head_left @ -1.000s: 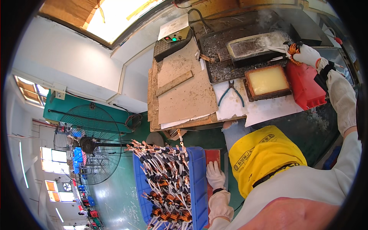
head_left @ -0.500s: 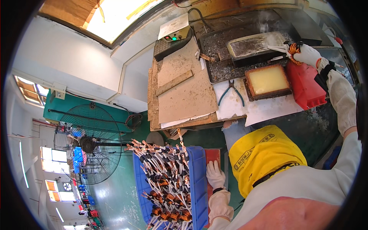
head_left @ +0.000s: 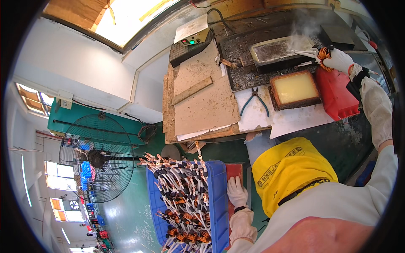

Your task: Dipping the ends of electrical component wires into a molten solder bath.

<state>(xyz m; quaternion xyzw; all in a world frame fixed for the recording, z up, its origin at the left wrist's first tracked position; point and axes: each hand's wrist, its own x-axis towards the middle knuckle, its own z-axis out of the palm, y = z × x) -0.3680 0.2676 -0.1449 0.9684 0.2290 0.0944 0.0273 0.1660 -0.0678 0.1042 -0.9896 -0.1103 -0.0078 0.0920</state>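
In my white-gloved right hand [head_left: 339,61] is a copper-wound toroid coil [head_left: 324,58], my fingers closed round it. Its white leads point left, their tips over the right end of a long metal solder pot [head_left: 276,51], where smoke rises. My left hand [head_left: 237,194], also gloved, lies flat with fingers stretched on a red board [head_left: 235,171], right beside a blue crate [head_left: 218,198]. Packed into that crate are several similar coils [head_left: 185,217] with white leads and copper terminals.
A square tray of pale yellow material [head_left: 295,87] sits before the pot, next to a red plastic bin [head_left: 337,95]. Pliers [head_left: 255,103] lie on white paper. Left are cardboard [head_left: 202,97], a wooden strip [head_left: 192,91] and a control box [head_left: 192,36]. A large fan [head_left: 99,158] stands beyond the crate.
Smoke over the right end of the solder pot has grown thicker and spread. Both hands and the coil stay where they were.
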